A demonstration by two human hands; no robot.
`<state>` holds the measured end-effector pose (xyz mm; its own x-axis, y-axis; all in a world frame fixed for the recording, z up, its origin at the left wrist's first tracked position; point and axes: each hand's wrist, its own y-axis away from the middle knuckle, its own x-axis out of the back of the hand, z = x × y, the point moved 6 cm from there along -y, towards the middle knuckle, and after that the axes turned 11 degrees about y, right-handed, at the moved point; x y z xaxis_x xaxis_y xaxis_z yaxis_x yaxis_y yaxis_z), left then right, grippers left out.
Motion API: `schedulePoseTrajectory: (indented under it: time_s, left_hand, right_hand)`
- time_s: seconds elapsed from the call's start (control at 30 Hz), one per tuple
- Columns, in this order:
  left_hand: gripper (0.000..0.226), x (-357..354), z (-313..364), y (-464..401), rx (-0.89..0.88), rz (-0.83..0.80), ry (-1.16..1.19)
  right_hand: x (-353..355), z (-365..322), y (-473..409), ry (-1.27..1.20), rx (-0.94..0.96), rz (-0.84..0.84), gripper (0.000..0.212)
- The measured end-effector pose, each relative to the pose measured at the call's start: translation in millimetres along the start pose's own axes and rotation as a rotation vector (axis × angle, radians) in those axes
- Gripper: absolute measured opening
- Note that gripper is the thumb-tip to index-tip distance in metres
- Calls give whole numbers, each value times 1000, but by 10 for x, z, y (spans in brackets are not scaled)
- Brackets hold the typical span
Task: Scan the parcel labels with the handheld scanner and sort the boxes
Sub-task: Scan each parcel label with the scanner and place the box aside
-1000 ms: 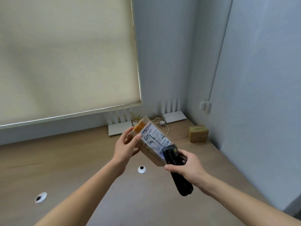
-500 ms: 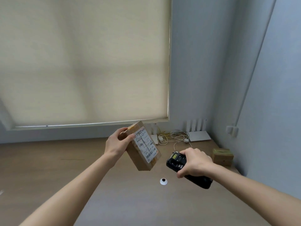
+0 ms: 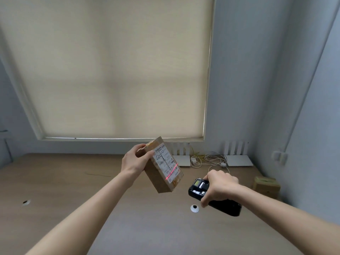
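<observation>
My left hand (image 3: pixel 135 160) grips a small brown cardboard parcel (image 3: pixel 158 176) by its top end and holds it tilted above the wooden desk (image 3: pixel 73 181). Its white label (image 3: pixel 165 161) faces right, and a red scan line crosses the barcode near the label's lower end. My right hand (image 3: pixel 219 186) grips the black handheld scanner (image 3: pixel 213 197) a short way to the right of the parcel, its head pointing at the label. A second small cardboard box (image 3: pixel 266 186) sits on the desk at the far right by the wall.
Two white routers (image 3: pixel 237 160) with a tangle of cables (image 3: pixel 207 160) stand at the back of the desk under a closed roller blind. Round cable holes (image 3: pixel 195 207) dot the desk surface. A grey wall borders the desk on the right.
The view has swung left and up. My right hand drew the scanner back from the parcel and to the right, and a red scan line now lies across the label's barcode.
</observation>
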<state>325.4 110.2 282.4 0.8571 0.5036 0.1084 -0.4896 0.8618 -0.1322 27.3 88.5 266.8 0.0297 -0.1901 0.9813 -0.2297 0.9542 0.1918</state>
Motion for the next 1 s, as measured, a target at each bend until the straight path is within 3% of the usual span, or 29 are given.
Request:
schedulePoseTrajectory:
  time_s: [0.63,0.8,1.0]
  left_hand:
    - [42,655,1,406,-27,147,6]
    - [35,1189,-31,584,26,220,94]
    - [29,2390,-127,963,69,404,184]
  right_hand:
    - [-6,-503,130,24,126,28,61]
    - [-55,-986,174,-161,246,-41,63]
    - [-70,-2229,462,-523,487,-156,52]
